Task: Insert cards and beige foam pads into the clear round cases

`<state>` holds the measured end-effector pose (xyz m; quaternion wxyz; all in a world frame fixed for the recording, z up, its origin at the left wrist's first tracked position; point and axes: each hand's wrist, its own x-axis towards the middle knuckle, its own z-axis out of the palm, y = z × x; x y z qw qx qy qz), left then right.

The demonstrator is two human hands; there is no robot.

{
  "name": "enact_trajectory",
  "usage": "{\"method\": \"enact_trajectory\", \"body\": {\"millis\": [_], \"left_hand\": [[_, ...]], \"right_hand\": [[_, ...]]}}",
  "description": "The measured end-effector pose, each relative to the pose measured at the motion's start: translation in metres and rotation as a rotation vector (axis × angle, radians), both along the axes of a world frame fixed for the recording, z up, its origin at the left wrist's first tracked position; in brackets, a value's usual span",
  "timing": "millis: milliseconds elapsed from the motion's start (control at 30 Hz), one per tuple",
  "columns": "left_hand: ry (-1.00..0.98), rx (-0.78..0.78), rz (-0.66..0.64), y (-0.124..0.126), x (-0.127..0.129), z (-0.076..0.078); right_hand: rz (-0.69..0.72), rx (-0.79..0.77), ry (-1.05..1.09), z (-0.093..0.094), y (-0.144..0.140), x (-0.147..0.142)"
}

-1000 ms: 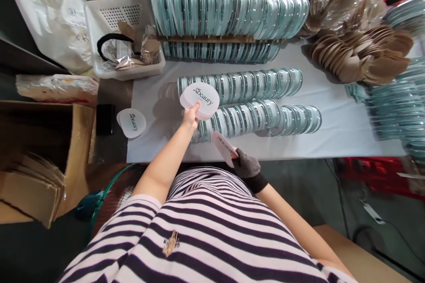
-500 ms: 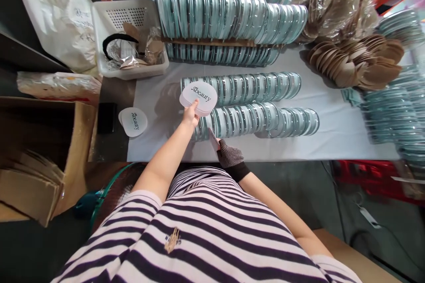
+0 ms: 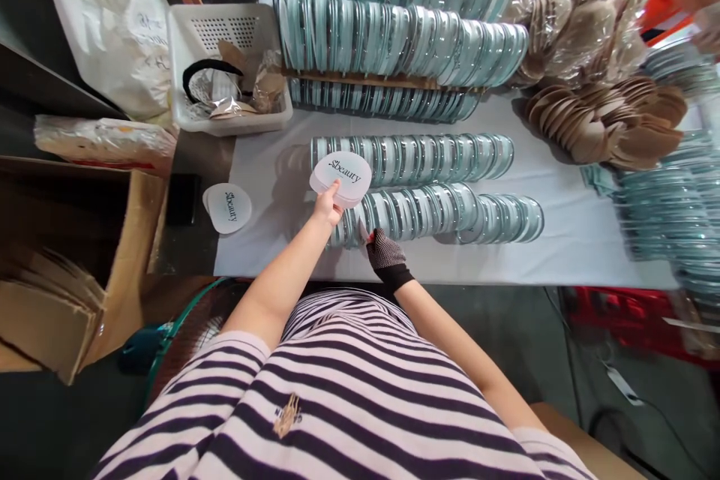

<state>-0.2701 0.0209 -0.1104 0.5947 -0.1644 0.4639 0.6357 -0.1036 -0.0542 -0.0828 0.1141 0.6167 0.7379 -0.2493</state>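
Note:
My left hand (image 3: 328,208) is closed on a small stack of white rounded cards (image 3: 341,178) printed "beauty", the thumb lying on top. The stack is above the left part of two rows of clear, blue-tinted plastic packs. My right hand (image 3: 388,253), in a dark dotted glove with bare fingertips, pinches a single card (image 3: 363,226) seen nearly edge-on. This card is at the front row (image 3: 421,211), between neighbouring packs; how deep it sits I cannot tell. Behind lies the back row (image 3: 421,157). More printed cards (image 3: 229,208) lie to the left.
Stacked rows of clear packs (image 3: 394,37) stand at the back beside a white basket (image 3: 230,124). Brown pads (image 3: 613,124) and further clear packs (image 3: 658,210) are at the right. A cardboard box (image 3: 127,240) stands left, near a black phone-like object (image 3: 183,199).
My right hand has moved forward with its card, closer in among the front-row packs. My left hand keeps its stack in nearly the same place. The view has shifted slightly.

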Motion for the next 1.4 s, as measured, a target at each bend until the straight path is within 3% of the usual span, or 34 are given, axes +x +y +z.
{"method": "enact_trajectory", "body": {"millis": [200, 333, 433, 533, 600, 667, 733, 800, 833, 933, 1000, 1067, 1167, 1267, 1400], "left_hand": [[-0.011, -0.002, -0.004, -0.003, 0.0, 0.002], [-0.021, -0.003, 0.014, -0.003, -0.002, 0.003], [-0.027, 0.009, 0.017, -0.004, -0.002, 0.0], [-0.018, 0.018, 0.024, -0.005, 0.0, -0.002], [0.001, 0.027, 0.035, -0.007, 0.002, -0.003], [0.028, 0.044, 0.051, -0.008, 0.005, -0.003], [0.052, 0.058, 0.071, -0.009, 0.008, -0.002], [0.065, 0.059, 0.091, -0.01, 0.013, -0.002], [0.072, 0.055, 0.098, -0.01, 0.016, -0.002], [0.119, 0.056, 0.107, -0.012, 0.027, 0.003], [0.173, 0.09, 0.085, -0.016, 0.035, 0.009], [0.232, 0.157, 0.035, -0.025, 0.041, 0.016], [0.332, 0.218, -0.016, -0.043, 0.048, 0.023], [0.439, 0.124, -0.026, -0.063, 0.053, 0.021], [0.432, 0.053, -0.066, -0.086, 0.054, 0.018]], "right_hand": [[0.044, -0.012, -0.022, -0.025, 0.008, -0.014], [0.079, -0.062, -0.024, -0.029, 0.004, -0.01], [-0.118, -0.25, 0.181, -0.027, 0.001, -0.007], [-0.459, -0.636, 0.675, -0.025, 0.002, -0.006], [-0.615, -0.828, 0.974, -0.025, 0.006, -0.004], [-0.664, -0.939, 1.112, -0.025, 0.012, -0.001], [-0.643, -0.987, 1.086, -0.021, 0.018, 0.004], [-0.54, -0.913, 0.874, -0.013, 0.024, 0.008], [-0.458, -0.801, 0.707, -0.008, 0.027, 0.009], [-0.232, -0.196, 0.316, 0.009, 0.041, 0.013], [-0.19, 0.192, 0.371, 0.018, 0.054, 0.018], [-0.159, 0.381, 0.508, 0.023, 0.067, 0.024], [-0.027, 0.464, 0.533, 0.027, 0.071, 0.029], [0.084, 0.532, 0.503, 0.027, 0.054, 0.025], [0.036, 0.352, 0.529, 0.023, 0.031, 0.013]]}}
